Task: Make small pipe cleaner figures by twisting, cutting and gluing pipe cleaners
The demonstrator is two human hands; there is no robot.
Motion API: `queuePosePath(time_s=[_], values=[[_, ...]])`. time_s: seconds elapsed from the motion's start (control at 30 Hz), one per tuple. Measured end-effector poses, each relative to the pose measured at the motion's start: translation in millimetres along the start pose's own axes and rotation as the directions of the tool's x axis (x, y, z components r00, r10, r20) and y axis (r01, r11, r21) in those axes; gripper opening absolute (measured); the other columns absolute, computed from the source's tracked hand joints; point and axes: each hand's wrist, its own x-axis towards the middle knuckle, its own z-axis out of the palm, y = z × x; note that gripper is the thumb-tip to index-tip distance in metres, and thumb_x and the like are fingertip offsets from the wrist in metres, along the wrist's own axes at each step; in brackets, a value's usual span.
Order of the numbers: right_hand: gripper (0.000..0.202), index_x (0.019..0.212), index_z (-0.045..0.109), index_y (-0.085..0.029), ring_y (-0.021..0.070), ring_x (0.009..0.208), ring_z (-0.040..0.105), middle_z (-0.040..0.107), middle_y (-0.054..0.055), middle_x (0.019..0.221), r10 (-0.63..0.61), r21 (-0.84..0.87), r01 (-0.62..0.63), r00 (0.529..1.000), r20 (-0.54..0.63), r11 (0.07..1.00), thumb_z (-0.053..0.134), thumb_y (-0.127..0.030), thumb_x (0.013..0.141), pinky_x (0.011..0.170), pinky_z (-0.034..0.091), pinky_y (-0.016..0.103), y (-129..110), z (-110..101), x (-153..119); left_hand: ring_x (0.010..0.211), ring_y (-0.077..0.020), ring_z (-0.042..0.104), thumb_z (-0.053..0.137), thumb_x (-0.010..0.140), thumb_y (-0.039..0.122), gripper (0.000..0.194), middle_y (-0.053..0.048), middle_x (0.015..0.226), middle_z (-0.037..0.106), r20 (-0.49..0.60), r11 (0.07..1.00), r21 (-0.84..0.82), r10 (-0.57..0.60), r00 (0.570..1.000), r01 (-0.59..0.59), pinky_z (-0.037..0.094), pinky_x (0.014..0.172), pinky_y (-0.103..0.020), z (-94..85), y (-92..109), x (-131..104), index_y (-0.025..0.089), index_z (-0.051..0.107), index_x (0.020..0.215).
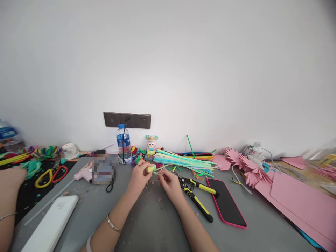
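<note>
My left hand (141, 179) is closed in a pinch on a small pale-yellow fuzzy piece (150, 168), which looks like wound pipe cleaner. Close beside it, my right hand (170, 184) pinches the light-green pipe cleaner (155, 173) that meets the yellow piece; the fingertips partly cover it. Just beyond both hands lies a bundle of pastel pipe cleaners (183, 160). Pliers with black and yellow handles (198, 203) rest spread to the right of my right hand, one handle reaching over a phone (228, 203) with a pink rim.
Behind the hands stand a water bottle (124, 145) and a small toy figure (151, 147). A pink glue gun (84, 173) and a white oblong case (52, 224) lie left. Another person's arm (9, 192) is near scissors (51, 177). Pink paper (301, 203) covers the right.
</note>
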Motion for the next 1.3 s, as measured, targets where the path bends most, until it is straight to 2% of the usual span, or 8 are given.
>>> queuePosePath(time_s=[0.1,0.23,0.37,0.43,0.63,0.83,1.07,1.3], values=[[0.016,0.082,0.064,-0.021,0.0142,0.054,0.050,0.058,0.001,0.067,-0.105,-0.072,0.100,0.992,-0.066,0.992,0.055,-0.032,0.087,0.052,0.038,0.026,-3,-3,1,0.074,-0.0157,0.061,0.055,0.077,0.011,0.022,-0.005,0.088,0.056,0.063,1.000,-0.010,0.001,0.998,0.000,0.052,0.061,-0.023,1.8,-1,-1,0.018,0.069,0.092],[0.016,0.080,0.068,-0.021,0.0158,0.064,0.049,0.059,0.003,0.074,-0.172,-0.052,0.169,0.983,-0.058,0.984,0.058,-0.032,0.087,0.058,0.037,0.027,-4,-7,4,0.079,-0.0165,0.061,0.055,0.076,0.008,0.028,-0.006,0.091,0.059,0.187,1.000,-0.020,-0.013,0.982,0.017,0.049,0.061,-0.022,0.7,-2,0,0.018,0.072,0.096],[0.015,0.080,0.072,-0.023,0.0177,0.071,0.051,0.059,0.004,0.080,-0.127,0.046,0.132,0.988,-0.087,0.990,0.064,-0.036,0.084,0.063,0.038,0.029,-2,-13,7,0.071,-0.0133,0.058,0.058,0.077,0.011,0.025,-0.005,0.091,0.060,0.377,0.998,-0.068,0.011,0.926,0.016,0.045,0.058,-0.020,-6.9,1,1,0.019,0.073,0.095],[0.016,0.078,0.072,-0.023,0.0190,0.076,0.052,0.060,0.004,0.081,-0.066,0.140,0.075,0.995,-0.072,0.987,0.067,-0.038,0.081,0.066,0.038,0.030,-1,-14,8,0.072,-0.0131,0.056,0.059,0.077,0.012,0.022,-0.004,0.091,0.061,0.413,0.995,-0.101,0.025,0.910,0.019,0.044,0.059,-0.020,-10.7,5,1,0.019,0.074,0.092],[0.021,0.077,0.067,-0.021,0.0170,0.077,0.052,0.061,0.001,0.080,0.158,0.506,-0.185,0.983,0.096,0.842,0.073,-0.042,0.076,0.074,0.039,0.029,-1,-14,7,0.079,-0.0162,0.057,0.067,0.074,0.020,0.017,-0.005,0.090,0.062,0.435,0.971,-0.217,0.000,0.901,0.104,0.044,0.066,-0.023,-15.7,13,1,0.017,0.072,0.090],[0.031,0.072,0.058,-0.020,0.0142,0.068,0.052,0.057,-0.001,0.076,0.209,0.612,-0.321,0.945,0.250,0.723,0.075,-0.046,0.073,0.067,0.040,0.028,-3,-14,5,0.083,-0.0177,0.058,0.069,0.075,0.023,0.019,-0.004,0.092,0.063,0.481,0.924,-0.329,-0.014,0.877,0.196,0.047,0.075,-0.027,-17.4,13,-1,0.017,0.070,0.093],[0.029,0.072,0.059,-0.019,0.0101,0.064,0.053,0.057,-0.003,0.070,0.271,0.705,-0.481,0.877,0.398,0.521,0.080,-0.039,0.071,0.064,0.040,0.022,-6,-17,4,0.087,-0.0187,0.059,0.073,0.073,0.027,0.020,-0.004,0.091,0.063,0.455,0.854,-0.467,0.011,0.891,0.228,0.048,0.080,-0.029,-17.4,13,1,0.016,0.069,0.089],[0.026,0.078,0.059,-0.019,0.0101,0.066,0.060,0.063,-0.001,0.073,0.299,0.668,-0.574,0.818,0.492,0.474,0.078,-0.036,0.074,0.069,0.046,0.024,-7,-19,2,0.080,-0.0149,0.056,0.074,0.074,0.032,0.022,-0.002,0.088,0.058,0.431,0.801,-0.549,0.025,0.902,0.239,0.047,0.071,-0.025,-15.6,15,1,0.016,0.067,0.087]])
